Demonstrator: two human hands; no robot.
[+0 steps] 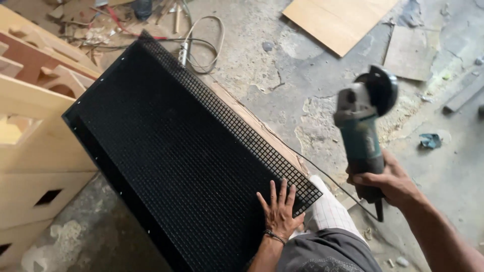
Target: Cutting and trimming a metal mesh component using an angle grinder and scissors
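From the head camera, the left hand (278,211) lay flat on the black perforated metal grille (186,151), fingers spread wide and pressed down near the grille's near right corner, gripping nothing. The grille covered the front of a black cabinet that rested tilted on the concrete floor (282,75), its long right edge running up and away from the person. The right hand (388,184) was wrapped tight around the rear body of a teal angle grinder (363,126), fingers closed about the handle. The grinder was held up in the air, to the right of the grille and well apart from it, its guarded disc head pointing away from the person. Its cord (327,176) trailed down past the person's knee, in light checked cloth.

By these signs the step in hand looked like steadying the grille before any contact of the disc: the brace was set, the tool was lifted but not yet on the metal. A next move would seem to call for bringing the disc down to the grille's edge under firm control, while the flat hand stayed clear of its path.

Around them stood unfinished pale wooden cabinets (35,131) at the left, a power strip (183,53) with a looped cable beyond the grille's far corner, and a plywood sheet (338,20) on the floor farther off.
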